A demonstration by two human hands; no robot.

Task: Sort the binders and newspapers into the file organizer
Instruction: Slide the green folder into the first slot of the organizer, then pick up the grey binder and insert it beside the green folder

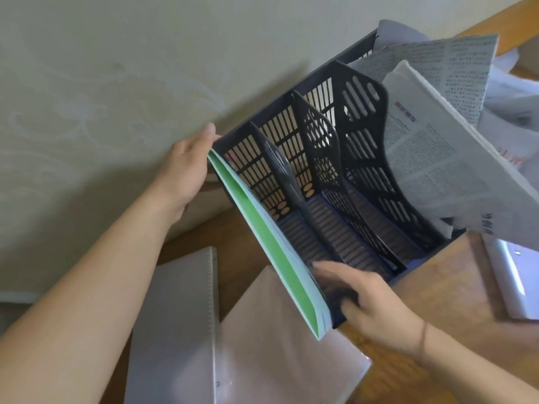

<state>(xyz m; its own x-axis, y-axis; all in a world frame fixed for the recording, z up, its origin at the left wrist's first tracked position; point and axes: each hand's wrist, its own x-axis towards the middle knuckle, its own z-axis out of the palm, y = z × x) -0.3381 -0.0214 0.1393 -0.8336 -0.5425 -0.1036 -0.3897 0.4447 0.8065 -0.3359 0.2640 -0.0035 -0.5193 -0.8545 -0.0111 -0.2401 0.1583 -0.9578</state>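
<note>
A dark slotted file organizer (358,158) stands on the wooden table (443,281) against the wall. A green binder (262,237) stands at its leftmost edge. My left hand (186,167) grips the binder's far top corner at the organizer's back. My right hand (367,298) holds the binder's near lower end at the organizer's front rim; the hand is blurred. Folded newspapers (437,135) lean in the rightmost slot and spill over to the right. The two middle slots hold nothing.
Two translucent binders (268,345) lie flat on the table in front, the left one (180,316) spiral-edged. Another pale binder (513,281) lies at the right edge. More loose newspapers (513,91) pile behind the organizer. A beige wall runs along the left.
</note>
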